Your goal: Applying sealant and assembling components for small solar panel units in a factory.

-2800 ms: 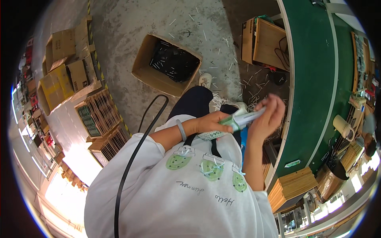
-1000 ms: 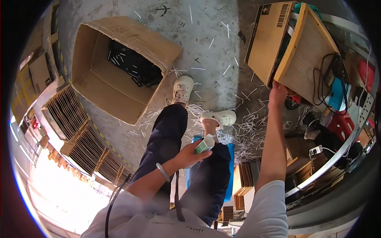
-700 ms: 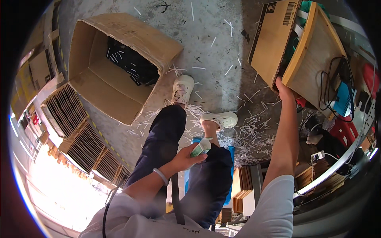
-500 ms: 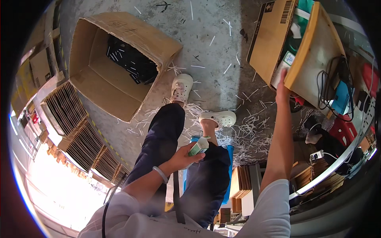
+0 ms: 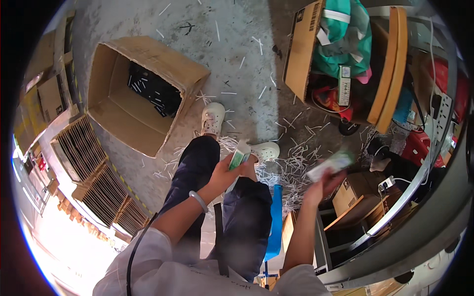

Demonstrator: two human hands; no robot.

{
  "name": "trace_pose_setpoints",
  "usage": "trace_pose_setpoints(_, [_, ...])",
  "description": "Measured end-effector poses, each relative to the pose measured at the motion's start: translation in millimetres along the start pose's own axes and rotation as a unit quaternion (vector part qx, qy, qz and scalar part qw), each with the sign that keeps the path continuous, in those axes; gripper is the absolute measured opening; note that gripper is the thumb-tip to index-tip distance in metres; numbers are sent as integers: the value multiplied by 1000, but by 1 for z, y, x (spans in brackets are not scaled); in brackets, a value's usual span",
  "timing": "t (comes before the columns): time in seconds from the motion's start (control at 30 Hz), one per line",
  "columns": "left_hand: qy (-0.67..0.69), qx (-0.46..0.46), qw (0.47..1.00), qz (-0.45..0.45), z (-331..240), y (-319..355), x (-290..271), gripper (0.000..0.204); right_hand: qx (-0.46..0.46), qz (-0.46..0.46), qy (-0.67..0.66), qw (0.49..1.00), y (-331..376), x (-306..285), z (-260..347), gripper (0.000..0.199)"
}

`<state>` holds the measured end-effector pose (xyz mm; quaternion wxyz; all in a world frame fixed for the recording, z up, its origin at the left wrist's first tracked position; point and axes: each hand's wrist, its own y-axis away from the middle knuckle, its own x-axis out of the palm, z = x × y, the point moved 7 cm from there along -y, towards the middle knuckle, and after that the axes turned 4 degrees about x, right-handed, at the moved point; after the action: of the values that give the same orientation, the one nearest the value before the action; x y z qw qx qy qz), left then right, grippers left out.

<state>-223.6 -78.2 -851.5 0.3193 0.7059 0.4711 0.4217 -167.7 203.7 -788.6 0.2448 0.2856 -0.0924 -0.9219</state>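
Observation:
My left hand (image 5: pixel 223 178), with a light band on its wrist, is closed around a small green-and-white carton (image 5: pixel 239 158) above my knees. To the right, my right hand (image 5: pixel 323 186) holds a long white-and-green carton (image 5: pixel 332 166); both are smeared by motion, and the fingers show only in part. Another slim white-and-green carton (image 5: pixel 344 91) lies in the open cardboard box (image 5: pixel 298 52) at the upper right, against a green bag (image 5: pixel 358 47) and above something red.
A large open cardboard box (image 5: pixel 148 49) at the left holds black material with white strips. Paper shreds (image 5: pixel 296 172) litter the concrete floor. Wooden boards (image 5: pixel 390 69) stand beside the right-hand box. A power strip (image 5: pixel 443 118) and cables are at far right.
My right hand has drawn back from the upper-right box toward me and now carries a white-and-green carton. The wooden board no longer covers that box's contents. My left hand keeps its carton.

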Motion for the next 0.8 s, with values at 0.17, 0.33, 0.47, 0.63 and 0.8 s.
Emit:
trace_pose_setpoints(0.17, [-264, 184, 943, -87, -120, -76, 94, 41, -105, -289, -116, 944, -194, -87, 11, 50])
trace_pose_setpoints(0.33, [-292, 268, 918, -31, -172, -184, 162, 47, -84, 66, -155, 982, -259, -7, 25, 39])
trace_pose_setpoints(0.47, [-225, 331, 912, -85, -165, -256, 186, 54, -92, 110, -91, 985, -225, 27, 24, 41])
trace_pose_setpoints(0.63, [-280, 363, 888, -38, -142, -292, 196, 57, -149, 93, -22, 984, -190, -7, -4, 35])
trace_pose_setpoints(0.8, [-302, 333, 893, -15, -135, -295, 203, 73, -250, 33, 99, 963, -150, 7, 8, 34])
